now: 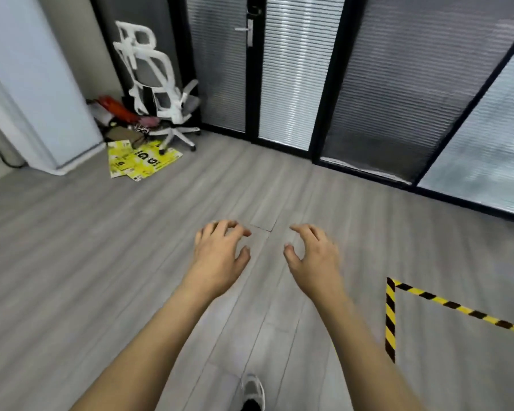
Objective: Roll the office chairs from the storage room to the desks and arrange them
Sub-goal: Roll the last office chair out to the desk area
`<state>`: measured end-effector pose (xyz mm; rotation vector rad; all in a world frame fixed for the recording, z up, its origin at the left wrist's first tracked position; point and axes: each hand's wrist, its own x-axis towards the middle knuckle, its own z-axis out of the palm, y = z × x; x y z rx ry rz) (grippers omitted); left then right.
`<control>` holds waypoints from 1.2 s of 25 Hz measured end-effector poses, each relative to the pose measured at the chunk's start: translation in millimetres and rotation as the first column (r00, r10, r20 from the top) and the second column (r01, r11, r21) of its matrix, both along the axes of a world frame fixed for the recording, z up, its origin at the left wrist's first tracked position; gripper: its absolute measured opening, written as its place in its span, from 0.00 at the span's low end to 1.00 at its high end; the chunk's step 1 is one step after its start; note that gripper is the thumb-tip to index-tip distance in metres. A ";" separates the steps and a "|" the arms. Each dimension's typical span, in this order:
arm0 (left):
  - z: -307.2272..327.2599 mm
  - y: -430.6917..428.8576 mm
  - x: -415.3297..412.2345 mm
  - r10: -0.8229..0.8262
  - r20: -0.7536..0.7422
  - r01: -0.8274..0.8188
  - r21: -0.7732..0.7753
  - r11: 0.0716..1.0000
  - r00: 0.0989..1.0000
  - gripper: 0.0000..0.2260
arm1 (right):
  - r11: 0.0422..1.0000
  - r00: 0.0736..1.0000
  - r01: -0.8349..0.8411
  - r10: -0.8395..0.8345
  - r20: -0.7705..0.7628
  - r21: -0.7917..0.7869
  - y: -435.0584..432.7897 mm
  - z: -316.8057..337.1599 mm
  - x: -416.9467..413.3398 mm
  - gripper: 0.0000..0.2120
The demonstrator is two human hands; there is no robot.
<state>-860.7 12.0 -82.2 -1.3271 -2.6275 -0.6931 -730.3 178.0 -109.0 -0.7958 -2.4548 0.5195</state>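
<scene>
Two bare hands are held out side by side, a little apart, above the grey plank floor [101,232]: the left hand [220,256] and the right hand [312,259]. The fingers [306,229] of both are loosely curled and spread, with the thumbs turned inward, and nothing is held or touched by either hand. One white office chair [158,84] with a mesh back is placed well ahead and to the left, in the far corner, just beside the black-framed glass door [226,69] with closed blinds. One caster appears to be set on the yellow printed sheets [140,163] lying on the floor, and a heap of bags [119,111] is piled against the chair's left side. Black-and-yellow striped tape [390,315] is stuck to the floor at the right. One shoe [252,388] is seen at the bottom edge.
</scene>
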 end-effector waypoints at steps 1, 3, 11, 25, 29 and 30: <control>1.1 8.4 -37.9 0.034 0.004 -0.034 -0.019 0.999 0.999 0.13 | 0.999 0.999 -0.031 0.031 -0.010 -0.022 13.0 -0.4 -43.5 0.18; 8.4 20.4 -106.8 0.095 -0.020 -0.096 -0.021 0.995 0.995 0.13 | 0.994 0.994 -0.106 0.106 -0.012 -0.018 33.0 2.3 -123.9 0.18; 12.7 20.0 -392.7 0.357 -0.052 -0.356 0.031 0.934 0.933 0.12 | 0.930 0.929 -0.368 0.368 -0.032 -0.003 63.6 17.4 -457.0 0.17; 20.5 84.9 -937.9 0.314 -0.056 -0.313 0.034 0.949 0.948 0.14 | 0.954 0.953 -0.301 0.300 -0.045 -0.015 129.9 28.0 -987.2 0.17; 13.8 123.3 -1097.3 0.303 -0.072 -0.305 -0.017 0.952 0.950 0.12 | 0.955 0.952 -0.294 0.292 -0.090 -0.020 171.4 16.0 -1146.2 0.17; 14.2 132.5 -1135.5 0.302 -0.065 -0.305 -0.028 0.952 0.951 0.12 | 0.955 0.952 -0.294 0.289 -0.100 -0.036 182.1 13.8 -1186.1 0.17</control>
